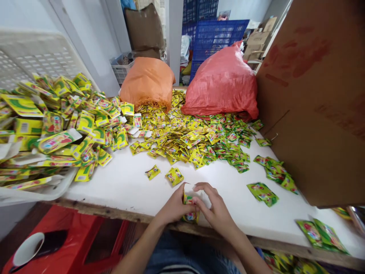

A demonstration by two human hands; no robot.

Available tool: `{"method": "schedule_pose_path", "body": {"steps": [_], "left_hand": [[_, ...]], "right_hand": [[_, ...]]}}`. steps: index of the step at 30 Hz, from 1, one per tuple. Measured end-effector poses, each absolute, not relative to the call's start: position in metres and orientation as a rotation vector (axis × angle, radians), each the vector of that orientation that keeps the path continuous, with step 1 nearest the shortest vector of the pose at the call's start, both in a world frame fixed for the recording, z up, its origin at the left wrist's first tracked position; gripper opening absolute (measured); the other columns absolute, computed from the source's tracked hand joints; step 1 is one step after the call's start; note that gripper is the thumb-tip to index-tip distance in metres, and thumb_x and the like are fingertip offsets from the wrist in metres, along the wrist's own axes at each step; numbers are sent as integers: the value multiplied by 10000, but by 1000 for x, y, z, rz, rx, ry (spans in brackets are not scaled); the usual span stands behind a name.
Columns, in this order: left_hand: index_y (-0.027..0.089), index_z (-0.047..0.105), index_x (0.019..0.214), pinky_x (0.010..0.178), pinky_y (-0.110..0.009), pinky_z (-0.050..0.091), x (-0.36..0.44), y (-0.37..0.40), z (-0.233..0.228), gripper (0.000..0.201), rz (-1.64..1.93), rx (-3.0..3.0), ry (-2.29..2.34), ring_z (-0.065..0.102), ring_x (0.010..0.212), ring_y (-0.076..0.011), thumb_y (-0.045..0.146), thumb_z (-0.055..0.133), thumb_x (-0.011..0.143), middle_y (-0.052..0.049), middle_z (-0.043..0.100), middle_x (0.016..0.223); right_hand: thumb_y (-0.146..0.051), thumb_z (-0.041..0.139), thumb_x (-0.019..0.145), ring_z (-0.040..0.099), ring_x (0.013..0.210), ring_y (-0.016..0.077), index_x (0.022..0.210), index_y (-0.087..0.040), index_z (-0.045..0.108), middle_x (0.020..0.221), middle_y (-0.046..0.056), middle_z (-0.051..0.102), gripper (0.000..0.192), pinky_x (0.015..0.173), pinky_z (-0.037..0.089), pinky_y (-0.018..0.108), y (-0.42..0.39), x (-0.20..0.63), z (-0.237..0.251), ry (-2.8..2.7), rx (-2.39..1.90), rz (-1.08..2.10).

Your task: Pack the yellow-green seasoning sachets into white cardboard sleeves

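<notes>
My left hand (173, 207) and my right hand (214, 207) meet at the table's near edge around a small yellow-green carton (190, 201) with an open white flap on top. Both hands grip it, the left from the side, the right with fingers over the top. Two yellow sachets (174, 176) lie just beyond the carton. A wide heap of yellow and green sachets (196, 139) covers the middle of the white table (128, 186).
A white crate (42, 192) at left overflows with flat yellow-green cartons (71, 121). An orange sack (148, 82) and a red sack (224, 83) lie at the back. A big brown cardboard box (319, 95) stands at right. Green sachets (264, 193) lie scattered nearby. A red stool (85, 243) stands below left.
</notes>
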State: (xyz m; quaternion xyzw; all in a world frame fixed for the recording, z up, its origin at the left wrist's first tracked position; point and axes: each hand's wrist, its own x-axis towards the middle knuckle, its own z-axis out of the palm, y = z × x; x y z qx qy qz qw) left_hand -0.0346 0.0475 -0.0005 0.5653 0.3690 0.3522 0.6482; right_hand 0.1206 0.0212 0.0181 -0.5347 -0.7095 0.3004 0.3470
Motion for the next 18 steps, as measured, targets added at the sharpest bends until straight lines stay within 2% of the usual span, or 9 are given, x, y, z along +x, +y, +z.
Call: {"method": "schedule_pose_path", "body": {"steps": [3, 5, 7, 10, 12, 14, 16, 18], "left_hand": [[214, 348, 1153, 770, -286, 450, -39, 37, -1, 609, 823, 1229, 891, 562, 882, -170, 163, 692, 654, -30, 556, 995], [248, 280, 1180, 792, -296, 453, -43, 30, 0, 631, 887, 1228, 982, 576, 895, -157, 186, 673, 691, -47, 519, 1077], [252, 326, 1154, 784, -290, 458, -49, 25, 4, 511, 898, 1272, 1047, 588, 881, -150, 220, 626, 742, -45, 519, 1080], [211, 478, 1017, 724, -250, 460, -54, 25, 11, 249, 806, 1361, 1038, 591, 812, -150, 253, 567, 788, -15, 584, 912], [185, 536, 890, 702, -234, 452, -54, 29, 14, 125, 785, 1415, 1033, 580, 763, -145, 256, 563, 791, 2, 587, 792], [170, 561, 805, 740, -240, 446, -50, 33, 13, 89, 825, 1461, 1038, 573, 792, -154, 258, 567, 790, -6, 586, 783], [177, 565, 871, 808, -263, 440, -44, 34, 10, 105, 912, 1430, 1016, 573, 876, -167, 253, 560, 798, -29, 601, 894], [209, 502, 1058, 852, -292, 438, -40, 33, 8, 258, 986, 1336, 962, 575, 933, -171, 236, 554, 806, -47, 598, 1020]], "right_hand": [[-301, 505, 839, 557, 867, 182, 1019, -204, 498, 920, 47, 587, 204, 774, 450, 300, 13, 122, 4, -1557, -1383, 916], [-305, 511, 838, 574, 802, 170, 1059, -203, 456, 854, 29, 590, 250, 717, 468, 273, 8, 118, -6, -1405, -1361, 975], [-307, 513, 839, 576, 790, 168, 1068, -203, 447, 846, 26, 594, 260, 704, 469, 265, 6, 112, -12, -1331, -1345, 977], [-324, 490, 853, 563, 788, 171, 913, -189, 542, 833, 35, 600, 157, 718, 456, 264, 9, 107, -10, -1408, -1325, 968], [-329, 458, 870, 552, 777, 175, 788, -182, 576, 786, 38, 593, 206, 716, 448, 267, 14, 108, -4, -1505, -1308, 954], [-322, 437, 880, 548, 806, 182, 742, -179, 595, 793, 48, 587, 254, 732, 444, 275, 18, 111, -1, -1576, -1282, 917], [-309, 444, 878, 552, 825, 182, 845, -180, 614, 824, 50, 589, 215, 747, 448, 280, 19, 114, 0, -1562, -1287, 874], [-295, 465, 869, 559, 780, 168, 1050, -185, 562, 811, 33, 590, 232, 725, 460, 277, 18, 115, -1, -1479, -1324, 848]]}}
